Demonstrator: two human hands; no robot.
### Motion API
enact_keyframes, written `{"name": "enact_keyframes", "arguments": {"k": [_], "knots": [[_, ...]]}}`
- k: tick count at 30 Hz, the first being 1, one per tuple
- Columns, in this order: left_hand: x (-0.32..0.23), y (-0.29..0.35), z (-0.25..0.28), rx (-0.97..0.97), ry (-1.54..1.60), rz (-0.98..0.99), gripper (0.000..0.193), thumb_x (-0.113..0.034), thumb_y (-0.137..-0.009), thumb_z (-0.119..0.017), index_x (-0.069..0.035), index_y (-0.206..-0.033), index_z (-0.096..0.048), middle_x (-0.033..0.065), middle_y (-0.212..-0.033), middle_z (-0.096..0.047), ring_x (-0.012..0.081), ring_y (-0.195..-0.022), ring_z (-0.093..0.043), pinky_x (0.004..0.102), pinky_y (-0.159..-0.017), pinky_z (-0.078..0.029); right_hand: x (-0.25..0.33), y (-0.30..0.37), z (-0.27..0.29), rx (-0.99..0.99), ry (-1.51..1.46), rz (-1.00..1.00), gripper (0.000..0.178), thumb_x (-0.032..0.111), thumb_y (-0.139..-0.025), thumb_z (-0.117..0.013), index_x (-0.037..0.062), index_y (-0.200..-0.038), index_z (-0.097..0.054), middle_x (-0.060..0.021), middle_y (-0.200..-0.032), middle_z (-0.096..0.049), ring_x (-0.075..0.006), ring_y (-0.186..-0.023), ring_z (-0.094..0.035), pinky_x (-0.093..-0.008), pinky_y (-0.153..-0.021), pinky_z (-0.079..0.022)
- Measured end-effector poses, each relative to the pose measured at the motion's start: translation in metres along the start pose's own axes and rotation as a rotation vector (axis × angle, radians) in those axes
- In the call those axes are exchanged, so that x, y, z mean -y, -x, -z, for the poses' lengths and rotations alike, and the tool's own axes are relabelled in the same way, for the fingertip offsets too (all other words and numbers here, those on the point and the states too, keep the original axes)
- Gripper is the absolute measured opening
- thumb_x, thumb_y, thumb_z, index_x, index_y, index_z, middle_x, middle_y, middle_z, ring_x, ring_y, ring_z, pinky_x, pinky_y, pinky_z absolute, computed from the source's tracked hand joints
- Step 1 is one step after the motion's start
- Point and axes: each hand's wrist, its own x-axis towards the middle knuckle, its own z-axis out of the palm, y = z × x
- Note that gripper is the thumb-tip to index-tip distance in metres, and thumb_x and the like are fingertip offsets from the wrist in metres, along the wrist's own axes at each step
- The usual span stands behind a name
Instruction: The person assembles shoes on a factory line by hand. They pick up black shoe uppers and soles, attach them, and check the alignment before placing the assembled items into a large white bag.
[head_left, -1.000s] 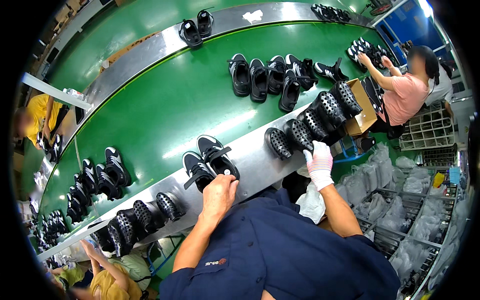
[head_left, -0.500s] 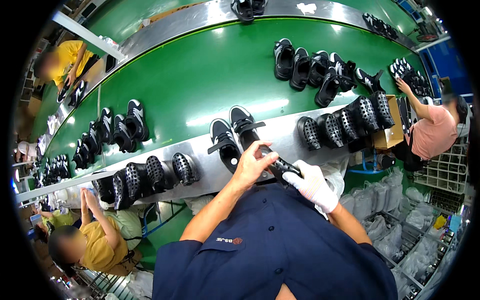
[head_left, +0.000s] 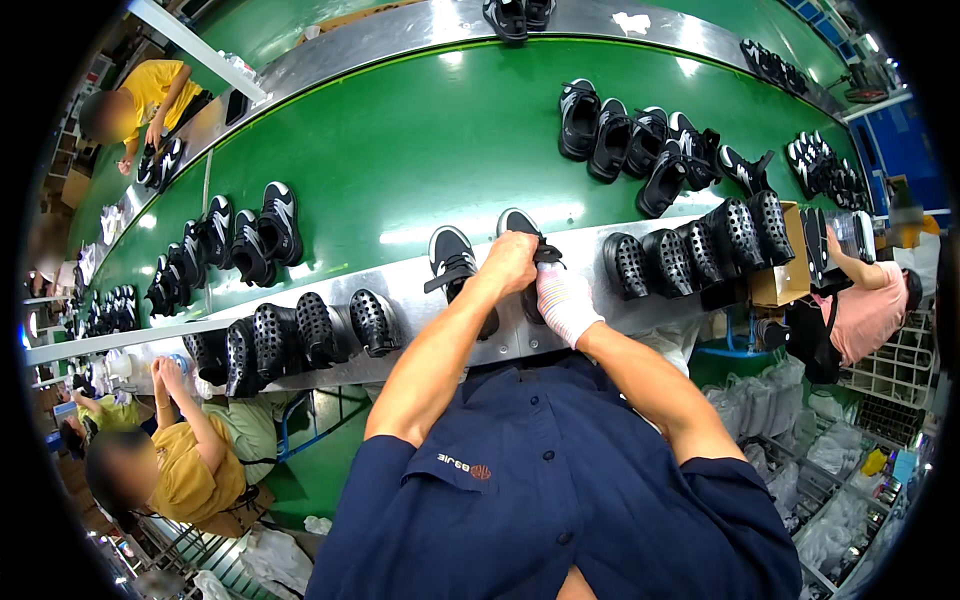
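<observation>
The left hand (head_left: pixel 510 262) and gloved right hand (head_left: pixel 562 300) cover most of a black shoe (head_left: pixel 520 224); only its toe and a strap end show, and the grip on it cannot be made out. The neighbouring shoe (head_left: pixel 452 256) has its heel hidden behind the left forearm. Shoes (head_left: pixel 512 14) at the top are cut off by the edge. The far-left shoes (head_left: pixel 118 308) are too small to tell apart.

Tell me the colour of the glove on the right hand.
White, seen in the head view: the glove covers the right hand.
</observation>
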Motion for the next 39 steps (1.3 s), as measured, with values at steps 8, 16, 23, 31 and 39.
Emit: {"name": "enact_keyframes", "arguments": {"k": [8,16,23,31,39], "knots": [[-0.018,0.046,-0.025,-0.104,0.451,0.402,0.102,-0.009,-0.08,-0.08,-0.001,-0.162,-0.021,0.0343,-0.106,-0.069,0.0478,-0.107,-0.069,0.0517,-0.098,-0.054,-0.028,0.016,-0.015,-0.208,-0.226,-0.148,0.041,0.029,-0.091,-0.076,0.0017,-0.121,-0.065,-0.0224,-0.108,-0.069,-0.0408,-0.106,-0.068,-0.0497,-0.091,-0.054],[-0.021,0.051,-0.042,-0.411,0.25,0.401,0.052,-0.016,-0.088,-0.076,0.004,-0.13,-0.053,0.024,-0.089,-0.072,0.0449,-0.088,-0.072,0.0526,-0.081,-0.056,-0.032,-0.034,-0.037,0.031,-0.032,-0.182,0.044,0.045,-0.099,-0.056,0.0059,-0.104,-0.075,-0.0234,-0.089,-0.074,-0.0427,-0.084,-0.072,-0.0532,-0.078,-0.057],[-0.005,0.174,-0.036,-0.522,0.063,0.822,0.057,-0.024,-0.092,-0.071,0.007,-0.137,-0.055,0.0271,-0.109,-0.062,0.0459,-0.101,-0.063,0.0523,-0.087,-0.053,-0.032,-0.016,-0.03,0.035,-0.028,-0.07,0.036,0.041,-0.097,-0.061,0.01,-0.107,-0.076,-0.0212,-0.091,-0.075,-0.0412,-0.086,-0.073,-0.0528,-0.078,-0.057],[0.022,0.163,-0.06,-0.804,0.216,0.354,0.038,-0.016,-0.094,-0.069,0.003,-0.127,-0.065,0.0231,-0.103,-0.065,0.046,-0.097,-0.063,0.0513,-0.088,-0.052,-0.018,0.012,0.012,0.172,0.03,0.011,0.047,0.053,-0.094,-0.068,0.006,-0.099,-0.074,-0.022,-0.09,-0.075,-0.0412,-0.089,-0.073,-0.0518,-0.078,-0.056],[0.084,0.286,0.052,-1.089,-0.579,0.92,0.054,-0.03,-0.081,-0.086,-0.004,-0.123,-0.066,0.0116,-0.118,-0.06,0.0346,-0.107,-0.057,0.0468,-0.091,-0.049,0.06,0.042,0.049,0.265,-0.199,0.175,0.038,0.044,-0.094,-0.071,0.0062,-0.09,-0.069,-0.0173,-0.081,-0.073,-0.04,-0.079,-0.071,-0.0471,-0.073,-0.055]]}}
